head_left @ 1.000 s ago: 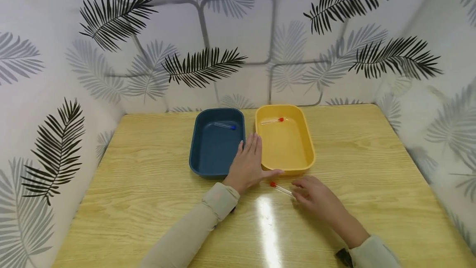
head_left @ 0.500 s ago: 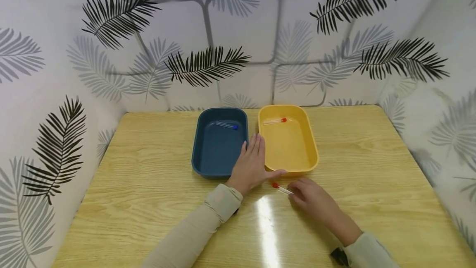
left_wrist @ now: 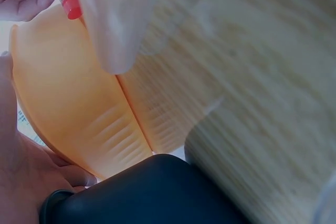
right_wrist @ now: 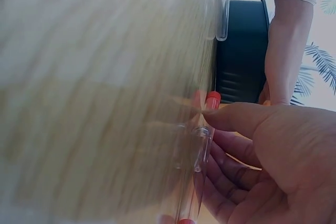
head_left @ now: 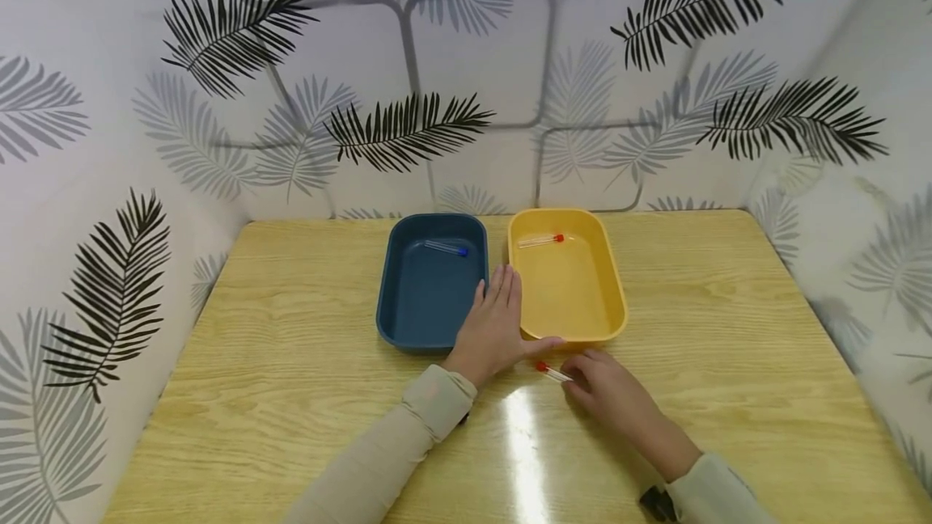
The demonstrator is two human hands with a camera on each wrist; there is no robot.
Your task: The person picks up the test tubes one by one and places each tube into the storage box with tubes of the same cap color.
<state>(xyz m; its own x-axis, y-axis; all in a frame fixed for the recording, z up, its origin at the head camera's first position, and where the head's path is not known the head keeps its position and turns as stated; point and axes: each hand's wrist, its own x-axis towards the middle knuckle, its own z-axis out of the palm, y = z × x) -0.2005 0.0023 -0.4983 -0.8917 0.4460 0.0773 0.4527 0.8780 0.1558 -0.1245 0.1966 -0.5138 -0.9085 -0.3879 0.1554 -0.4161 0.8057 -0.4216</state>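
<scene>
Tube [head_left: 556,374], red-capped, pinched in right hand [head_left: 610,396], right end hidden; left hand [head_left: 491,335] spread beside yellow tray [head_left: 574,293]; second red cap [right_wrist: 186,221] cut off in right wrist view.

Blue tray [head_left: 425,310]: 1 blue-capped tube [head_left: 446,248]. Yellow tray [head_left: 571,289]: 1 red-capped tube [head_left: 541,242]. Left hand [head_left: 492,335] at both; right hand [head_left: 614,393] pinches 1 tube [head_left: 555,374].

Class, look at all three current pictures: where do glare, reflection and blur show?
Head view: a bright glare streak on the table, near the red-capped tube in the right hand; left wrist view: the table's grain looks soft and smeared; right wrist view: grain streaky and blurred, the surface faintly mirroring the tube's red cap.
</scene>
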